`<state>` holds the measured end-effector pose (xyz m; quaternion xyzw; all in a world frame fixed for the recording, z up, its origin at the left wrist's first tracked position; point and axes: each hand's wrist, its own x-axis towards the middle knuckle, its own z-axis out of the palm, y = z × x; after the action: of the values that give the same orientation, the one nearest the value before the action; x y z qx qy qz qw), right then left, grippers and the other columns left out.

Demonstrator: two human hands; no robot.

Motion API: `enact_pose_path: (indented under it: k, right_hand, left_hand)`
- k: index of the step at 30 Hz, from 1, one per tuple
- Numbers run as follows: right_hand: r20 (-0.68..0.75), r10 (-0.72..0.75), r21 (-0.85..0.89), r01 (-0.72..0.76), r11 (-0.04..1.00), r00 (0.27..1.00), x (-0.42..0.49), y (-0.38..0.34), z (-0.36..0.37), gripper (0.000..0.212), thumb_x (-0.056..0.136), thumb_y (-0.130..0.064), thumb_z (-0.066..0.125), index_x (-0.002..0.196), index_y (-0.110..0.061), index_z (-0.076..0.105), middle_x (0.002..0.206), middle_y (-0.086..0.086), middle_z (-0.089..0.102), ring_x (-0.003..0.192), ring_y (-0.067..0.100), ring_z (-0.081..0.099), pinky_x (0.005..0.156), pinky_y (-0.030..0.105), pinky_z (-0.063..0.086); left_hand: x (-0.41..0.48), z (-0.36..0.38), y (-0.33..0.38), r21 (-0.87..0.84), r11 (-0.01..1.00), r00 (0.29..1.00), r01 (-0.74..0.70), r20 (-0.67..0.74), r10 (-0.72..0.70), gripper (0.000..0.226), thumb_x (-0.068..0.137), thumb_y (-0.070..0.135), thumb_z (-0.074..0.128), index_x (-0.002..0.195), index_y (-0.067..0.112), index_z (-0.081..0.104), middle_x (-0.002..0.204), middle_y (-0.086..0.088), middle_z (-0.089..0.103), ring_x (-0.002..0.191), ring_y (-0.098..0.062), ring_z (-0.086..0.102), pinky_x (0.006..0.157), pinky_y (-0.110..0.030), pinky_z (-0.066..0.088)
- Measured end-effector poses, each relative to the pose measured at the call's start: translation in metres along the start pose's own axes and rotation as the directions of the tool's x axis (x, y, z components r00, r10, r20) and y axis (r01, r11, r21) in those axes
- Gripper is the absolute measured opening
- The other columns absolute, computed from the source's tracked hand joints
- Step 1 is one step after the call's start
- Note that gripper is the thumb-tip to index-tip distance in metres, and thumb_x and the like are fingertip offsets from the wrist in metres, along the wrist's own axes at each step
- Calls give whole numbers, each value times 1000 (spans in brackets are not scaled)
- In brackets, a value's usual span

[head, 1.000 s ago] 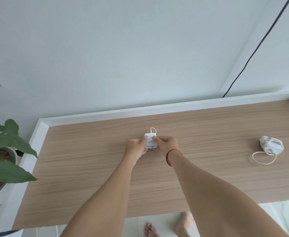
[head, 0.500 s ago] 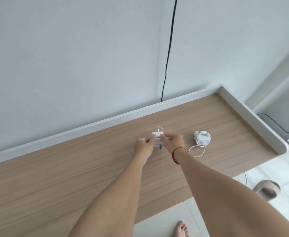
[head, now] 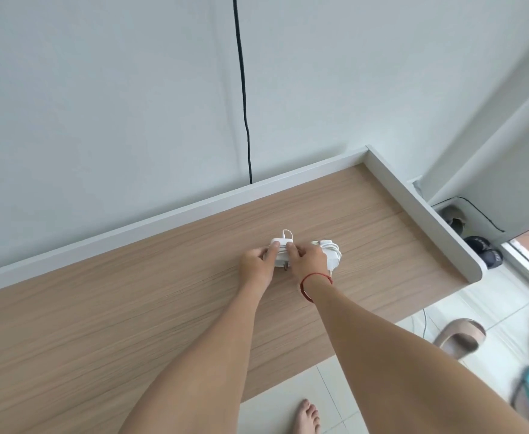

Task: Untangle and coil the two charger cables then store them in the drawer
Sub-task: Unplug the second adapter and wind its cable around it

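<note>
Both my hands hold a white charger (head: 281,248) with its cable wound around the block, low over the wooden desk top (head: 163,308). My left hand (head: 257,267) grips its left side and my right hand (head: 308,263) pinches its right side; a red string circles that wrist. A short cable loop sticks up behind the block and metal prongs show below it. A second white charger (head: 333,252), also wrapped in its cable, lies on the desk just right of my right hand, partly hidden by it. No drawer is in view.
A white raised rim (head: 420,211) borders the desk at the back and right. A black cable (head: 244,120) runs down the wall behind it. Sandals and shoes (head: 459,338) lie on the tiled floor at right. My bare foot (head: 307,416) stands below the front edge.
My hands carried the wrapped charger rightwards along the desk until it came beside the second charger. The view swung right; the plant left the frame and the desk's right end appeared.
</note>
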<state>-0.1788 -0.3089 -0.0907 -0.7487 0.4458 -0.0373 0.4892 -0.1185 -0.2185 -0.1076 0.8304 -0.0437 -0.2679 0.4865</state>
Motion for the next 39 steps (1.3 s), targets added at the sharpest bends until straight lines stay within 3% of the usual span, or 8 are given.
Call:
enact_pose_path:
  k: [5,9,17,20,23,27,32,39]
  right_hand:
    - [15,21,-76,-20,997,1000,-1,-9,1,37,99,-25,43,95,2,68,92,19,69,85,31,59,76,32,43]
    - [3,14,-70,-14,997,1000,-3,-12,0,35,100,-20,40,102,3,65,101,19,67,87,29,56,71,27,36]
    - [-28,79,-4,-79,997,996,-5,-10,0,27,97,-22,50,77,-7,61,61,2,50,71,23,51,64,24,34]
    - [-37,89,12,-88,996,995,-5,-10,0,27,96,-22,52,77,-7,64,58,-1,46,66,22,50,56,24,34]
    - [-55,94,28,-93,995,994,-6,-10,2,28,97,-24,52,80,-6,65,61,1,49,62,21,50,53,24,33]
    - [-57,48,2,-48,999,997,-4,-6,2,28,96,-23,52,72,-10,59,56,-2,46,57,17,46,54,25,31]
    - [-17,-16,-62,15,998,1000,-1,-5,-2,46,96,-20,50,50,-19,42,51,-3,40,53,15,39,49,25,28]
    - [205,-155,-229,201,953,967,5,1,-11,19,88,-11,49,92,-1,65,80,11,62,77,26,55,70,31,44]
  left_hand:
    - [2,0,-3,52,999,1000,14,27,-15,50,96,43,50,93,-2,72,68,-3,56,62,-15,48,58,-27,38]
    - [-1,-3,0,-17,999,998,37,44,-37,43,95,40,53,129,13,61,115,0,68,103,-13,61,93,-25,46]
    - [-18,-19,2,46,995,981,-90,176,81,38,95,26,54,132,26,57,101,9,65,87,-5,58,70,-10,41]
    - [-18,-27,3,123,985,937,-124,340,76,37,76,26,76,99,47,55,100,12,64,99,-8,61,86,-19,48]
    - [-10,-24,-4,280,927,922,-250,360,140,59,51,43,86,103,42,56,106,6,65,102,-11,61,89,-34,53]
    - [-4,-21,-3,336,886,937,-321,253,243,18,82,26,68,99,21,68,84,-5,71,76,-23,65,75,-43,55]
    - [-3,-28,2,430,834,934,-346,243,262,14,92,13,59,99,13,71,70,0,61,57,-12,48,59,-25,36]
    - [1,-21,1,452,819,935,-354,176,307,20,93,5,52,98,7,71,67,-2,59,63,-19,47,60,-28,35]
